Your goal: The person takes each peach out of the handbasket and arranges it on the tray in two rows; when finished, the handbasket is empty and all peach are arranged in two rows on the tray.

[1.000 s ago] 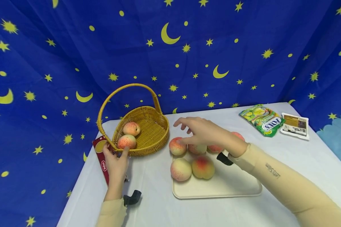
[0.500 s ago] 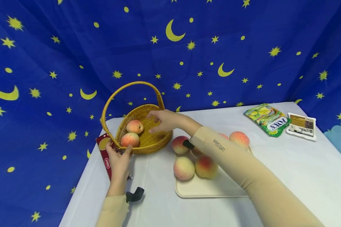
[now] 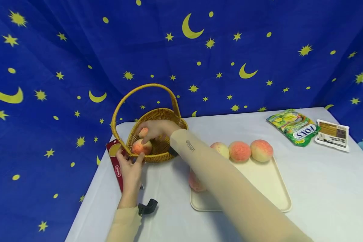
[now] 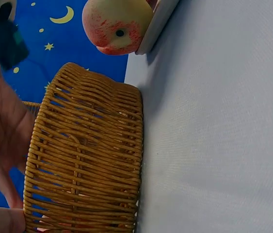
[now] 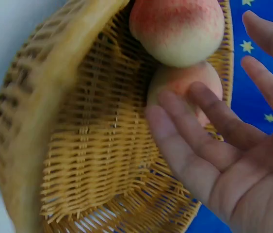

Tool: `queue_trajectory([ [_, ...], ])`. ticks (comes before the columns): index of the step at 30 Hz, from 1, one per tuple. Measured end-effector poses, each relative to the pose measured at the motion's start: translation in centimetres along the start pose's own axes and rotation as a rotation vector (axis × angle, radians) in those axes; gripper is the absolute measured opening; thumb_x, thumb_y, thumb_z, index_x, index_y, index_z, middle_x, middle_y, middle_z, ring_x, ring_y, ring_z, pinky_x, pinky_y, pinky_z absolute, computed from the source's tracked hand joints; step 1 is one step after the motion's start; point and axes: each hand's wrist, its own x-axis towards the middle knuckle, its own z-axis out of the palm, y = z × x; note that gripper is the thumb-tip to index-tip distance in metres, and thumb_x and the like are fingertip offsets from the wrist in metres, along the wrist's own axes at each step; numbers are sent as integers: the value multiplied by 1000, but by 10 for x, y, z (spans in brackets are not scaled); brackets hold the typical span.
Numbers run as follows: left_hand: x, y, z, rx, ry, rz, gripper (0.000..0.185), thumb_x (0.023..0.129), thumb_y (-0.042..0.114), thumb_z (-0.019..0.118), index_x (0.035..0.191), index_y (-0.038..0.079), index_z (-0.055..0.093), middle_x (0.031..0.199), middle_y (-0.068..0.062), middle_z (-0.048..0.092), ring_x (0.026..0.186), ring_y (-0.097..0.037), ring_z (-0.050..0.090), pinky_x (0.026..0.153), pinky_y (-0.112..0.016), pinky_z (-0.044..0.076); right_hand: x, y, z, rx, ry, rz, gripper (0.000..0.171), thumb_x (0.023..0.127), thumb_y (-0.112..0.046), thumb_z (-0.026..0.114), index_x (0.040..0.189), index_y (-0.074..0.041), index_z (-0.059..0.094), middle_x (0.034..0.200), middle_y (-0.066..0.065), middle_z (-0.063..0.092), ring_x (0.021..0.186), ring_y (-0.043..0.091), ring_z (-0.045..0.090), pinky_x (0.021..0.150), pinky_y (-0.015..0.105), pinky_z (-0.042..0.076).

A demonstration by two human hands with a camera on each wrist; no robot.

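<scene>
A wicker basket (image 3: pixel 157 158) with a tall hoop handle stands at the left of the table. My left hand (image 3: pixel 130 169) grips its near left rim, the thumb (image 4: pixel 3 221) lying against the wicker in the left wrist view. Inside the basket are two pink and yellow peaches, the nearer peach (image 3: pixel 141 148) and the farther peach (image 3: pixel 143 133). Reaching in over them is my right hand (image 3: pixel 158 128). In the right wrist view its fingers are spread, with some fingertips (image 5: pixel 163 121) at the lower peach (image 5: pixel 168 80), and it holds nothing.
A cream tray (image 3: pixel 269 188) to the right carries several peaches, including a peach (image 3: pixel 261 150) at its back corner. My right sleeve (image 3: pixel 224 188) hides part of it. A red box (image 3: pixel 116 166) lies left of the basket. Farther right are a green Fox's bag (image 3: pixel 294 127) and a small white-edged pack (image 3: pixel 332 134).
My right hand has moved left from above the tray into the basket, over the two peaches. My left hand has stayed at the basket rim.
</scene>
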Motion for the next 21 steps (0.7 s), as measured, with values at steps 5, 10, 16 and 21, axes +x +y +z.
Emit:
queue_trajectory([
  [5, -1, 0, 1, 2, -4, 4, 83, 104, 1, 65, 167, 21, 15, 171, -23, 24, 155, -42, 39, 117, -60, 51, 10, -9, 6, -56, -75, 48, 64, 103, -35, 71, 162, -29, 48, 175, 0, 32, 140, 35, 56, 108, 49, 61],
  [10, -1, -1, 0, 34, -1, -11, 83, 105, 4, 66, 167, 23, 15, 173, -20, 23, 157, -41, 37, 118, -58, 51, 16, -16, 10, -143, -99, 97, 62, 104, -39, 70, 162, -33, 48, 177, -11, 28, 151, 19, 45, 116, 40, 56],
  [16, -1, -1, 0, 37, -7, -18, 84, 105, 5, 66, 167, 24, 14, 174, -19, 21, 158, -42, 34, 120, -58, 51, 23, -23, 14, -294, -117, 164, 65, 105, -45, 67, 164, -40, 42, 174, -16, 33, 160, 12, 32, 131, 36, 37],
  [21, -1, 2, -1, 34, -4, -9, 83, 105, 5, 66, 167, 22, 14, 173, -20, 22, 157, -41, 37, 118, -57, 52, 21, -24, 17, -247, -85, 186, 58, 104, -41, 70, 159, -42, 50, 166, -15, 45, 149, 13, 44, 125, 36, 44],
])
